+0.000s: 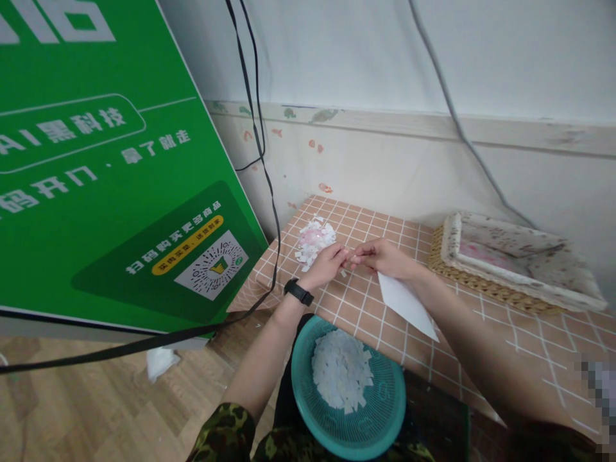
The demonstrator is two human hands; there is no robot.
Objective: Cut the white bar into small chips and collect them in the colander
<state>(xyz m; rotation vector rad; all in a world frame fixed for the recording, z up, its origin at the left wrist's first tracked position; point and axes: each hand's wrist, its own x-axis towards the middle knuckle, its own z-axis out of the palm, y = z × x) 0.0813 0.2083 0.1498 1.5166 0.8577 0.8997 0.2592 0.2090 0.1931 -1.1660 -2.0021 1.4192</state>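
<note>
My left hand (330, 262), a black band on its wrist, is closed in a pinch above the checked table. Its fingertips almost meet those of my right hand (382, 258), also pinched. A small pale bit, seemingly paper, shows between them. A white sheet of paper (407, 308) extends from beneath my right hand towards the table's front edge; its upper end is hidden by the fingers. Just beyond my left hand lies a heap of torn white and pinkish paper scraps (310, 237). On my lap, a teal plastic basket (301, 385) holds many white paper pieces (341, 369).
A cloth-lined wicker basket (505, 292) stands on the table at the right, against the wall. To the left, a large green cabinet (120, 224) rises beside the table. A black cable (276, 224) hangs in front of the table's left end. Something white (161, 362) lies on the floor.
</note>
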